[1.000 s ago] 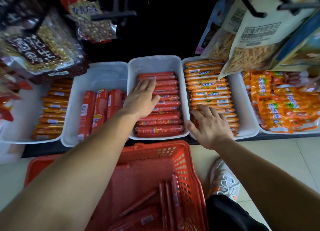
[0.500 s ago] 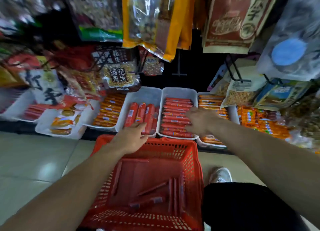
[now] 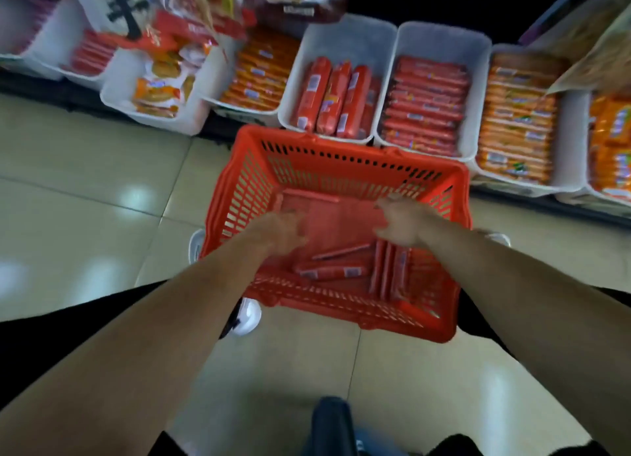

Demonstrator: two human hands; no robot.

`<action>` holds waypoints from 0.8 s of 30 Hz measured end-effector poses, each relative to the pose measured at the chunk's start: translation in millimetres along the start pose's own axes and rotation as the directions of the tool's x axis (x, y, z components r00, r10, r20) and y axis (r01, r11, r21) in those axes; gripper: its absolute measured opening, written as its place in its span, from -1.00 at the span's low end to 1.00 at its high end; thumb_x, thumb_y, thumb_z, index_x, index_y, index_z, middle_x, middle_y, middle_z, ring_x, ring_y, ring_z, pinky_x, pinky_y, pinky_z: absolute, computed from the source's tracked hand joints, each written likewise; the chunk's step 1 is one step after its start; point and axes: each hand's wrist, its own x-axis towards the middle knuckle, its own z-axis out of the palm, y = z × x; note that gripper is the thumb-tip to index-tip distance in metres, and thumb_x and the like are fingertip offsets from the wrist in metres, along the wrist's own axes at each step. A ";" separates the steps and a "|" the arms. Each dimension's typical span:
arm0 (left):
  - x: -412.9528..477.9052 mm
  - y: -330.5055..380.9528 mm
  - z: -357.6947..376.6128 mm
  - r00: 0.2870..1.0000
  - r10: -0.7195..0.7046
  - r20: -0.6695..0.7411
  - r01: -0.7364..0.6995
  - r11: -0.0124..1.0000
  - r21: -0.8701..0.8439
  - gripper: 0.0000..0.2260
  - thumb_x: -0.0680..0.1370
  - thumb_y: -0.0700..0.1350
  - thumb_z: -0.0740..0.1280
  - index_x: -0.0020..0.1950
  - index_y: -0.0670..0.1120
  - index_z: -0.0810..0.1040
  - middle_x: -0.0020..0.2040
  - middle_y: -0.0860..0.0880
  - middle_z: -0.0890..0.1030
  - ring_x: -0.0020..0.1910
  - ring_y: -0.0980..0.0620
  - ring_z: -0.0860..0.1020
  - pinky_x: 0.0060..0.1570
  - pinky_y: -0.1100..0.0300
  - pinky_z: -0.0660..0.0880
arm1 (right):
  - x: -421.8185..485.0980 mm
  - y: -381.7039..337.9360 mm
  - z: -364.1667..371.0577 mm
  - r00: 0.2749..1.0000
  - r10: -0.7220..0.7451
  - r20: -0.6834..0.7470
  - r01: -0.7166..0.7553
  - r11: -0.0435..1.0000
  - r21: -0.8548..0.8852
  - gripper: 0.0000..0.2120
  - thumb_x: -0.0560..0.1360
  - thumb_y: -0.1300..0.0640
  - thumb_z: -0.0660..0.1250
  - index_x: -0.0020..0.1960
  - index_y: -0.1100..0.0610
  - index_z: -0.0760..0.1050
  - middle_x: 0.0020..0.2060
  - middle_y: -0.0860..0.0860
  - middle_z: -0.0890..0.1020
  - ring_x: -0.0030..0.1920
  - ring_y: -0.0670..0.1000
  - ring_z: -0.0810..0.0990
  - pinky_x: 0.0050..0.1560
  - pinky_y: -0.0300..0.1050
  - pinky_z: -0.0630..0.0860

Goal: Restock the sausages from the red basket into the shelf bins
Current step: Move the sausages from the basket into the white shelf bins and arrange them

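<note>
Head view: a red basket (image 3: 324, 141) stands on the tiled floor (image 3: 85, 216), just in front of a row of white shelf bins. Both hands are down inside it. The left hand (image 3: 283, 230) is over the basket's left side, too blurred to tell whether it is open or gripping anything. The right hand (image 3: 406, 221) is near the right wall with its fingers spread and loose, holding nothing. A few red sausages (image 3: 336, 272) lie on the basket floor nearest the person, just below both hands. Beyond the basket, one bin (image 3: 348, 35) holds thick red sausages, the next bin (image 3: 440, 38) to its right holds thin red ones stacked crosswise. A white shoe (image 3: 247, 319) shows beside the basket's near left corner.
</note>
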 end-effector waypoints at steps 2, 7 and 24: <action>12.6 -8.8 16.0 0.999 -0.018 0.046 0.018 1.000 -0.018 -0.43 0.58 0.15 0.25 0.53 -0.06 0.32 0.48 -0.12 0.40 0.43 -0.12 0.40 0.39 0.09 0.31 | 16.1 -4.0 37.3 0.994 0.074 0.083 -0.079 0.996 0.050 -0.29 0.49 -0.16 0.35 0.51 0.16 0.26 0.46 0.24 0.33 0.43 0.24 0.37 0.41 0.00 0.35; 46.8 -13.7 54.1 0.987 0.032 0.154 -0.029 0.999 -0.022 -0.41 0.53 0.14 0.36 0.50 -0.02 0.34 0.43 -0.16 0.46 0.38 -0.14 0.45 0.33 0.07 0.38 | 29.9 0.4 110.9 0.925 0.368 0.090 -0.379 0.897 0.225 -0.30 0.48 -0.08 0.35 0.48 0.24 0.22 0.48 0.35 0.20 0.50 0.37 0.15 0.49 0.15 0.17; 111.0 -8.6 110.1 0.961 0.051 0.272 -0.013 0.990 -0.143 -0.21 0.46 0.14 0.44 0.59 -0.03 0.18 0.54 -0.10 0.32 0.45 -0.11 0.36 0.42 0.04 0.32 | 30.7 -6.3 164.5 0.810 0.585 0.051 -0.506 0.651 0.566 0.04 0.42 -0.08 0.47 0.61 0.22 -0.12 0.52 0.29 0.12 0.50 0.32 0.12 0.48 0.13 0.11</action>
